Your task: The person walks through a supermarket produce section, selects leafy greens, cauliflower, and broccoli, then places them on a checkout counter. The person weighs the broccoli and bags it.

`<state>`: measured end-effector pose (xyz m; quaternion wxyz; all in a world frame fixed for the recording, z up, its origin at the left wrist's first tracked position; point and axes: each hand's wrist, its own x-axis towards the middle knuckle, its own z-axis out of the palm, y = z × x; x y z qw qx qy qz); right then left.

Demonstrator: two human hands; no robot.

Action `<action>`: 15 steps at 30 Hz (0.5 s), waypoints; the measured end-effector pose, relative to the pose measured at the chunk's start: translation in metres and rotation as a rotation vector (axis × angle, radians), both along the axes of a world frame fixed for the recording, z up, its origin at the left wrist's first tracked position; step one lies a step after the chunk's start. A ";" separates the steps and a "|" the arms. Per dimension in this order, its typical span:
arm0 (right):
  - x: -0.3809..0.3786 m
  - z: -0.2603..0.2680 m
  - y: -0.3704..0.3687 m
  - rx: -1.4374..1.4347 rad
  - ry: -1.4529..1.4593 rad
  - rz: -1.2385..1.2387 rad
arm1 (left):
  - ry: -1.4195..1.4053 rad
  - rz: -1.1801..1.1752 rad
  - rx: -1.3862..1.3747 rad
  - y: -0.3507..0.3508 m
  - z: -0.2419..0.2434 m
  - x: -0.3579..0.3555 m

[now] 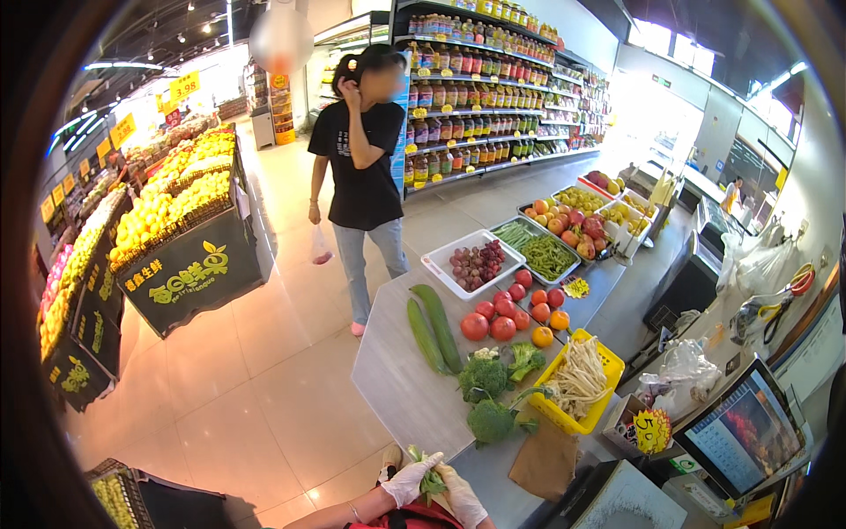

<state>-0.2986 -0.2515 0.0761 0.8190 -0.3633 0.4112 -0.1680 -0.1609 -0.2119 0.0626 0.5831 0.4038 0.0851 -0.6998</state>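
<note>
At the bottom centre, my left hand [412, 481] and my right hand [462, 496], both in thin whitish gloves, are shut on a small bunch of leafy greens [431, 477] held between them. Beyond them lies the grey counter [410, 410]. Broccoli heads [490, 421] rest on it, just past my hands. Two long green gourds [429, 330] lie farther out, beside several tomatoes [502, 328]. A yellow plastic basket [611, 364] holds pale, thin stalks or roots [579, 378]. Flattened brown cardboard [544, 461] lies nearer to me.
A person in a black T-shirt [360, 152] stands across the counter, holding a plastic bag [322, 246]. A white tray of grapes [439, 268] and trays of green beans [548, 256] line the counter. A touch-screen monitor [743, 426] stands at right. Fruit stands [192, 271] are at left.
</note>
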 end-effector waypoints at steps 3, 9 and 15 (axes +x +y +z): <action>-0.007 -0.003 -0.015 0.157 -0.146 -0.200 | -0.078 -0.020 0.029 -0.007 0.006 -0.004; -0.040 -0.042 -0.024 -0.020 0.002 -0.390 | -0.145 -0.025 0.078 0.013 -0.020 0.012; -0.084 -0.071 -0.017 -0.030 -0.004 -0.340 | -0.143 0.014 0.158 0.046 -0.044 0.035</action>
